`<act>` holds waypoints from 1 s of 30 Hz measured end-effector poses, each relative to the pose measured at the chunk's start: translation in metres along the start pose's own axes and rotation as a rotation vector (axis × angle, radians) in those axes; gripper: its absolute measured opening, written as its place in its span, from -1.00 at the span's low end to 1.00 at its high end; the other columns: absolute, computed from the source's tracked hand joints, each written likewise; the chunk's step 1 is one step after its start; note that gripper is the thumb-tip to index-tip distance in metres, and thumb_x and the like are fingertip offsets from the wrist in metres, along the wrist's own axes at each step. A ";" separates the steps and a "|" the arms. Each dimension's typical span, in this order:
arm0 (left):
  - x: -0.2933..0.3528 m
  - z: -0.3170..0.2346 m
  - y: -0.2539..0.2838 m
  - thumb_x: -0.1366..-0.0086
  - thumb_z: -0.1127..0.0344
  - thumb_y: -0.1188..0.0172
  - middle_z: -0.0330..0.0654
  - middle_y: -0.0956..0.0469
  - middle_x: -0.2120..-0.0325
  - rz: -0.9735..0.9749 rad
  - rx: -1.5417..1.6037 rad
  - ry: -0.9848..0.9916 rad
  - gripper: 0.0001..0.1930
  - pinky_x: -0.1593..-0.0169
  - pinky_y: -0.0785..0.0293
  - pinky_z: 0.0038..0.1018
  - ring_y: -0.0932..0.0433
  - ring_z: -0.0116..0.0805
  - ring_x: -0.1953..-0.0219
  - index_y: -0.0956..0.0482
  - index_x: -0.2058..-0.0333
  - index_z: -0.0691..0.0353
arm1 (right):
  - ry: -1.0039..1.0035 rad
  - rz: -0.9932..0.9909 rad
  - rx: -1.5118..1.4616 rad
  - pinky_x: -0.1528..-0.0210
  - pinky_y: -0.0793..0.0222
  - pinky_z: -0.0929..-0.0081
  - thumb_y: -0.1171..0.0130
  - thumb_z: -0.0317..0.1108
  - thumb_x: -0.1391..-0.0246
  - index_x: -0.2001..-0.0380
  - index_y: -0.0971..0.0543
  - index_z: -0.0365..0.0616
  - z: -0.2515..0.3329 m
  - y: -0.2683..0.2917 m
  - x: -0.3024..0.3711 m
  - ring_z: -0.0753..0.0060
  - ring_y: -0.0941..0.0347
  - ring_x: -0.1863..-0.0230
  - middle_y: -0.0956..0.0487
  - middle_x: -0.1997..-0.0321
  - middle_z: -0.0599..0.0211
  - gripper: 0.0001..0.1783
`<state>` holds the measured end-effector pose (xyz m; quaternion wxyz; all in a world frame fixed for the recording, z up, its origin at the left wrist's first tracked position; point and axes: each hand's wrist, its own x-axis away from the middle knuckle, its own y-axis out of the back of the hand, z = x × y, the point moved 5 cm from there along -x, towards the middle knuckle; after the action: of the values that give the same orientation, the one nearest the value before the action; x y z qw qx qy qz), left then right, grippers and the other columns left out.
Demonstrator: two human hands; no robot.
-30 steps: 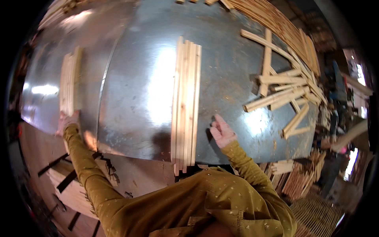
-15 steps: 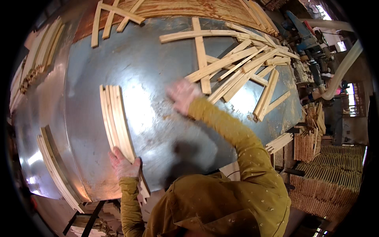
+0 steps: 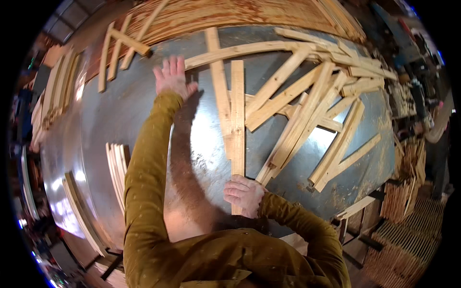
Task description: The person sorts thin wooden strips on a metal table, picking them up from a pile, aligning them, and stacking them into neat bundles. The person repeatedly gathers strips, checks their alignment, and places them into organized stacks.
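My right hand point(image 3: 245, 194) is closed around the near end of a wooden slat point(image 3: 237, 120), which points straight away from me across the metal tabletop point(image 3: 192, 144). Farther off, my left hand point(image 3: 173, 79) has its fingers spread. It is right beside the left end of a long wooden slat point(image 3: 240, 49); whether it touches that slat I cannot tell. To the right lies a loose, criss-crossed pile of slats point(image 3: 307, 113). A neat bundle of slats point(image 3: 117, 168) lies left of my left forearm, partly hidden by the sleeve.
Along the far edge runs a reddish plywood sheet point(image 3: 216, 14), with several crossed slats point(image 3: 117, 41) at its left. More slat bundles lie on the left at the far side point(image 3: 60, 89) and near side point(image 3: 81, 211). Large wood stacks point(image 3: 408, 230) stand at the lower right.
My left hand has left the bundle and reached far forward beside the long slat's end. My right hand has come back toward me and now holds a slat lying left of the pile.
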<state>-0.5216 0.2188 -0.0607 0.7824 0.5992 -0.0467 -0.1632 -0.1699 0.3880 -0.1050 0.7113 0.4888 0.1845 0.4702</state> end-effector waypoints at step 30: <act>0.307 -0.088 0.005 -0.04 0.31 -0.45 -0.09 -0.48 0.24 0.457 3.070 0.788 -0.33 0.20 -0.64 -0.39 -0.56 -0.29 0.27 -0.36 -0.10 0.36 | -1.142 -0.571 0.253 -0.01 -0.48 0.13 -0.10 -0.14 -0.14 -0.30 -0.27 -0.21 -0.192 0.081 0.189 -0.08 -0.50 0.03 -0.51 -0.01 -0.09 -0.30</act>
<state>-0.2075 0.2056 -0.1176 0.5632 -0.7650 0.0481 -0.3086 -0.2555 0.6548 -0.0840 0.7314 0.6735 -0.0457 -0.0966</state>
